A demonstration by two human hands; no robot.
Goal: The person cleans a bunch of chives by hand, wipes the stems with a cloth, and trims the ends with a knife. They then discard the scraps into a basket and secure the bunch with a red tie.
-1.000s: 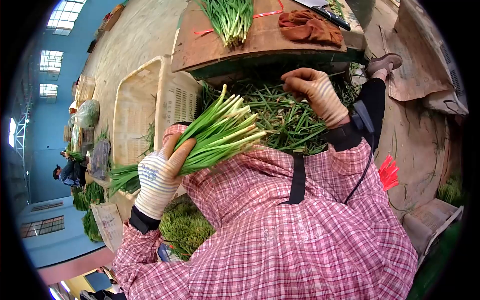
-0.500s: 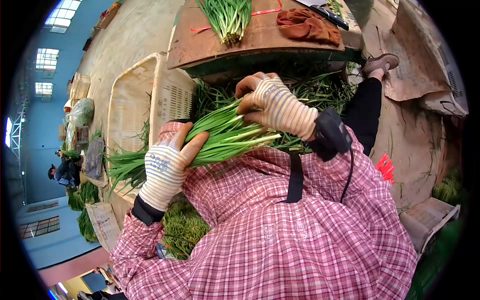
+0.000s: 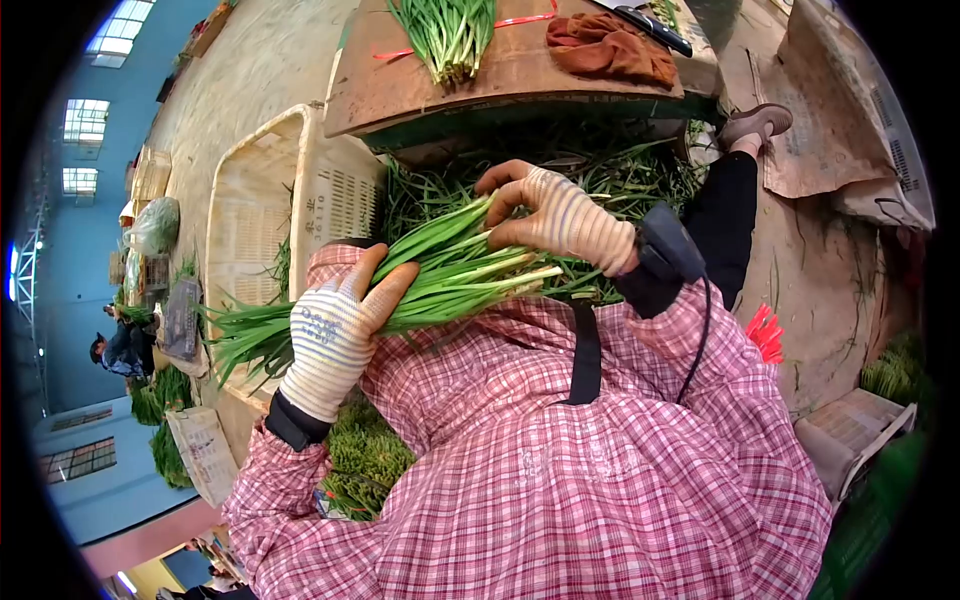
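The bunch of green stalks lies slanted across the person's chest. Its pale cut ends point toward the right arm and its leafy tips fan out past the left wrist. The left hand, in a white striped glove, is closed around the middle of the bunch, thumb over the top. The right hand, in a tan striped glove, lies on the stalks near their pale ends with its fingers bent over them. Whether it actually clamps any stalks cannot be told from this angle. A black wrist device sits on the right forearm, with a cable running down over the plaid shirt.

Just beyond the hands is a loose pile of greens, and a cream plastic crate stands against its left side. Above the pile is a wooden board. A small bunch lies toward its left part, over a red band. A brown cloth and what looks like a knife lie near its right edge. Another person crouches far off at the left.
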